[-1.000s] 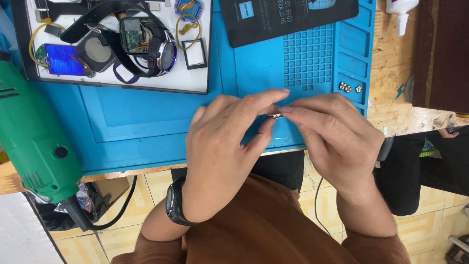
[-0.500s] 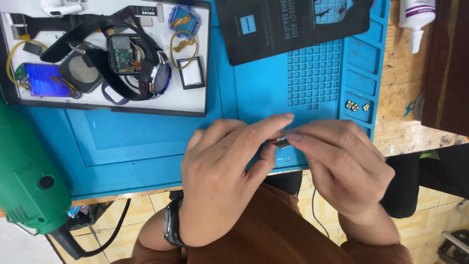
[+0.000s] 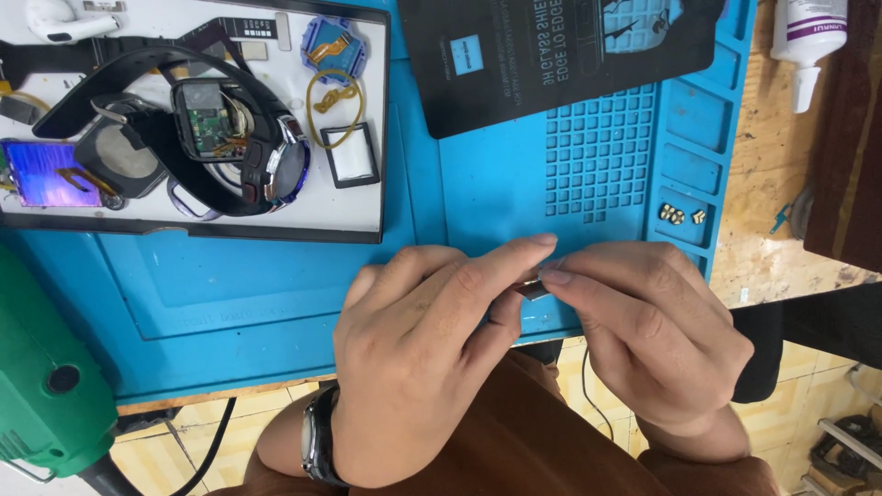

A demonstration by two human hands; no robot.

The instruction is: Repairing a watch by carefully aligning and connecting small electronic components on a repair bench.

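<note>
My left hand [image 3: 418, 354] and my right hand [image 3: 657, 326] meet fingertip to fingertip over the near edge of a blue silicone work mat [image 3: 276, 303]. Between them they pinch a small flat metallic part [image 3: 531, 290], mostly hidden by the fingers. A dark wristwatch [image 3: 317, 445] is on my left wrist. On the mat behind my hands lies a white tray [image 3: 363, 216] with an opened smartwatch [image 3: 216, 129] on its black strap, a small square frame [image 3: 349, 154] and several loose parts.
A black packet [image 3: 551, 50] lies on the mat's gridded area. A few brass screws [image 3: 678, 215] sit in a mat compartment. A green tool [image 3: 46, 404] with a black cable is at the lower left. A white bottle [image 3: 807, 37] lies on the wooden bench.
The view has shifted, so the tray and mat appear lower and further right. Both hands stay pinched together on the small part at the mat's near edge.
</note>
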